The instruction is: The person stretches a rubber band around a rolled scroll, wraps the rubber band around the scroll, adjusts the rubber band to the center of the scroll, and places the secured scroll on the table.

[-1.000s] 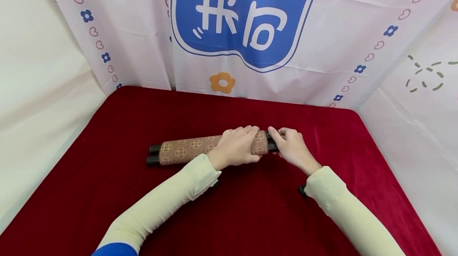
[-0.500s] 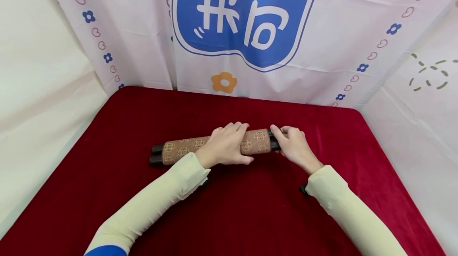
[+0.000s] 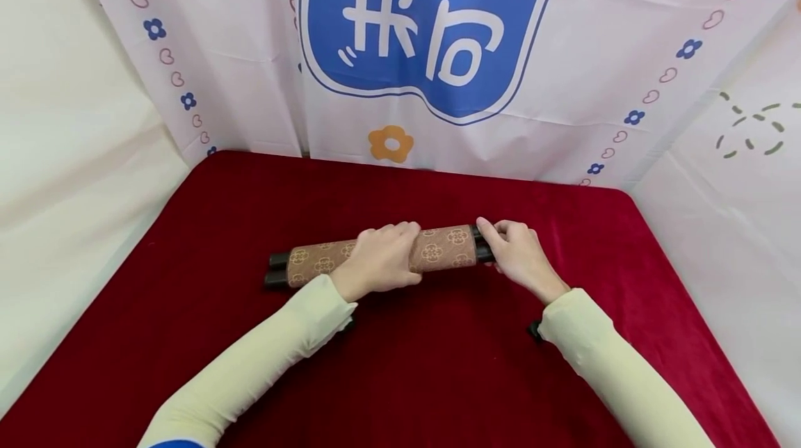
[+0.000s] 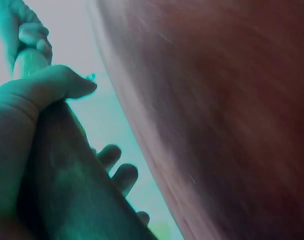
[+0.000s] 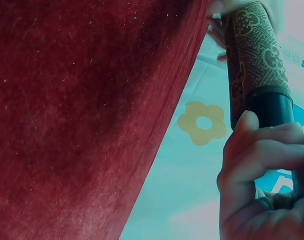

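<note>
A rolled scroll (image 3: 446, 248) in brown cloth with a gold pattern lies slightly slanted across the middle of the head view. Two black rod ends (image 3: 277, 278) stick out at its left. Over its middle lies my left hand (image 3: 377, 261), which grips it from above; the left wrist view shows the thumb (image 4: 66, 82) on one side of the scroll (image 4: 76, 175) and fingertips on the other. My right hand (image 3: 521, 254) pinches the black ends at the right. In the right wrist view its curled fingers (image 5: 262, 155) hold a black end, partly hiding it.
A dark red cloth (image 3: 400, 371) covers the table. Behind it hangs a white curtain (image 3: 250, 107) with a blue emblem (image 3: 400, 72) and an orange flower (image 3: 391, 144). White walls (image 3: 738, 225) stand on both sides.
My left hand has slid leftward along the scroll, baring more of its patterned right part. The scroll and my right hand have shifted slightly to the right.
</note>
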Available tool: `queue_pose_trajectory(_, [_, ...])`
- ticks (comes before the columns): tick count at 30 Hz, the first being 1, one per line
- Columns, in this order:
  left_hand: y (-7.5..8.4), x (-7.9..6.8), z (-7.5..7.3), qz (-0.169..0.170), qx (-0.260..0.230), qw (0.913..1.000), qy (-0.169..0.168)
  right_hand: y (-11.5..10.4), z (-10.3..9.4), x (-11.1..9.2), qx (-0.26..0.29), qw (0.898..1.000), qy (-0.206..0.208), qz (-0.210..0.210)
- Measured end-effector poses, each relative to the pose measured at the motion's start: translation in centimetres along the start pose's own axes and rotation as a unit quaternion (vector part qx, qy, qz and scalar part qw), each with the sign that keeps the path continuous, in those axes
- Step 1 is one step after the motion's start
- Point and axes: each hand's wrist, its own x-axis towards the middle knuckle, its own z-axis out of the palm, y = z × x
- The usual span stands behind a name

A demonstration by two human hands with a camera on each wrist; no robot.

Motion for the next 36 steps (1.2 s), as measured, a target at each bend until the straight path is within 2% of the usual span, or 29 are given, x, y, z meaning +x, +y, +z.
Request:
queue_pose_trajectory(4, [-0.8, -0.8, -0.6, -0.008, 0.008, 0.9999, -0.006, -0.2, 0.0, 0.0, 0.006, 1.000, -0.002, -0.001])
queue_pose_trajectory(9, [1.2, 0.1, -1.3, 0.018, 0.005, 0.9997, 0.014, -0.3, 0.4, 0.0, 0.010, 1.000, 0.002, 0.001])
queue_pose_trajectory(12, [2.6, 1.0, -0.8, 0.036, 0.010, 0.9989, 0.027, -0.3, 0.6, 0.0, 0.009, 1.000, 0.002, 0.002])
queue_pose_trajectory(15, [3.0, 1.5, 0.0, 0.034, 0.028, 0.9983, 0.037, -0.3, 0.6, 0.0, 0.008, 1.000, 0.004, -0.001])
queue_pose_trajectory(20, [1.8, 0.9, 0.7, 0.018, 0.031, 0.9982, 0.048, -0.5, 0.1, -0.2, -0.001, 1.000, 0.004, -0.008])
queue_pose_trajectory(24, [-0.1, -0.6, 0.6, 0.001, 0.016, 0.9992, 0.036, -0.5, -0.3, -0.3, -0.009, 1.000, 0.006, -0.011])
queue_pose_trajectory(28, [-1.7, -1.8, 0.3, -0.015, 0.024, 0.9993, 0.025, -0.3, -0.1, -0.3, -0.003, 1.000, -0.002, -0.009])
queue_pose_trajectory(31, [-1.8, -2.0, -0.1, -0.009, 0.030, 0.9993, 0.020, -0.3, 0.1, -0.3, 0.003, 1.000, -0.004, -0.005])
queue_pose_trajectory(36, [-0.4, -1.0, -0.6, 0.010, 0.018, 0.9993, 0.031, -0.1, 0.4, -0.4, -0.002, 1.000, 0.004, 0.000])
